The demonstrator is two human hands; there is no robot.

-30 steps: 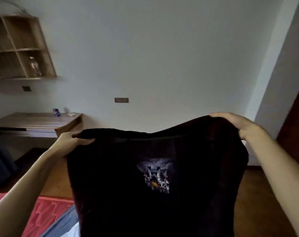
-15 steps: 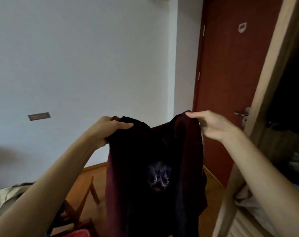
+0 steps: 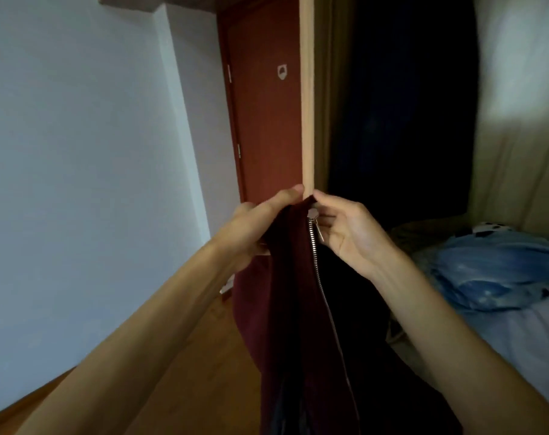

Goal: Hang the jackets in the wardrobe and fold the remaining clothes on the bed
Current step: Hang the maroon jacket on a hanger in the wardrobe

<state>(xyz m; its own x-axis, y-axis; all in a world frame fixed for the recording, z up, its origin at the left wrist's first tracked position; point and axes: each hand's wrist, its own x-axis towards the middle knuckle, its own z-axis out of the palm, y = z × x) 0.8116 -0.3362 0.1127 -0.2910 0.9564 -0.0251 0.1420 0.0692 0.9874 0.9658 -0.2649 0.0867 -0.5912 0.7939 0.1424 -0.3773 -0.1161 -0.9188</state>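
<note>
Before wardrobe (image 3: 307, 120): both hands pinch dark maroon jacket (image 3: 285, 293) top, silver zipper (image 3: 317, 255).

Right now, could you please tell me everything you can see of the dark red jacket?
The jacket is dark maroon, of soft, plush-looking fabric, with a dark inside. A silver zipper runs down one front edge, its pull at the top. It hangs lengthwise, bunched narrow, its lower end out of frame. The left hand and right hand pinch its top edge, in front of the wardrobe.
</note>
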